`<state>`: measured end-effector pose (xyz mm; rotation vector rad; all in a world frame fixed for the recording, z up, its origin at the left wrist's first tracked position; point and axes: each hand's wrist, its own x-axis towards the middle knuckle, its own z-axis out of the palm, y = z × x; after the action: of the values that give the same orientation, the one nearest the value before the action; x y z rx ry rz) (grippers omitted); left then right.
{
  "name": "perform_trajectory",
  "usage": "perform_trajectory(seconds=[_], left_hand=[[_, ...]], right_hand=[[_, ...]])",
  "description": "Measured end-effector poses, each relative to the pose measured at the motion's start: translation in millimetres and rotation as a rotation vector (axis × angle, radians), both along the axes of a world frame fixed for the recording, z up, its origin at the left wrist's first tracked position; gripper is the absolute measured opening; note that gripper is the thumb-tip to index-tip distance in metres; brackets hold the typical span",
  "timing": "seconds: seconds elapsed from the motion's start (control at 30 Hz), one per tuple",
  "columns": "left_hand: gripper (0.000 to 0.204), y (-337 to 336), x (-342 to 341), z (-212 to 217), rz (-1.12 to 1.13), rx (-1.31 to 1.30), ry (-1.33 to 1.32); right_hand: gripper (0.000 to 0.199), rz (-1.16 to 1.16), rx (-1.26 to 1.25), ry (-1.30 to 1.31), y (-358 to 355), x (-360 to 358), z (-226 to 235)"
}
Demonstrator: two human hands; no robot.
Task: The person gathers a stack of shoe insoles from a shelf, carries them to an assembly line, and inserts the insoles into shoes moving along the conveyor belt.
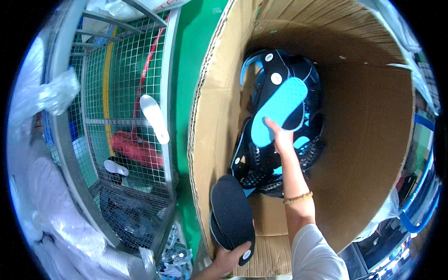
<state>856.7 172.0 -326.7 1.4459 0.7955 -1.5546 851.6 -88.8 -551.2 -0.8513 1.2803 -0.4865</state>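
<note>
Ok, R hand (282, 137) clamped on blue insole (283, 106), off box walls (364, 121), L hand (229, 259) ditto blk insoles (231, 205) nr edge (192, 140).

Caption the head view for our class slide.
Right hand grips a blue insole in a cardboard box; left hand, black insoles.

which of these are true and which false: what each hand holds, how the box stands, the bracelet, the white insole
1. The right hand holds a blue insole. True.
2. The left hand holds a red insole. False: it holds black insoles.
3. The cardboard box is closed. False: its top is open and the right hand is inside.
4. A bracelet is on the right forearm. True.
5. A white insole is outside the box, to its left. True.
</note>
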Motion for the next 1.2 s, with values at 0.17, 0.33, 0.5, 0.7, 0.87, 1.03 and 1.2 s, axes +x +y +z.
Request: perform_trajectory(seconds=[0.17,0.33,0.5,0.7,0.87,1.03,1.2], left_hand=[[0.063,-31.4,18.2,26.3,0.103,-0.389,0.045],[0.061,-80.0,18.4,54.3,-0.105,-0.545,-0.533],[0.047,-112.8,-14.2,128.7,0.142,-0.49,-0.358],[0.037,-119.0,-67.8,165.2,0.157,-0.599,0.237],[0.041,-118.9,-77.5,186.1,0.49,-0.862,-0.082],[0.042,-105.3,-64.1,224.9,0.552,-0.92,-0.215],[0.043,-99.5,-55.1,243.1,0.432,-0.962,-0.197]], right_hand=[[0.05,0.01,0.146,-0.049,-8.9,-54.1,129.3],[0.042,-0.117,0.229,-0.156,-10.4,-118.5,238.6],[0.042,-0.181,0.119,-0.099,-14.8,-163.1,317.6],[0.053,0.364,-0.698,0.048,18.3,-198.8,366.7],[0.068,0.873,-1.233,-0.117,20.3,-192.8,414.2],[0.092,1.306,-1.044,-0.211,35.4,-173.9,493.9],[0.099,1.299,-0.964,-0.133,37.1,-146.8,518.8]])
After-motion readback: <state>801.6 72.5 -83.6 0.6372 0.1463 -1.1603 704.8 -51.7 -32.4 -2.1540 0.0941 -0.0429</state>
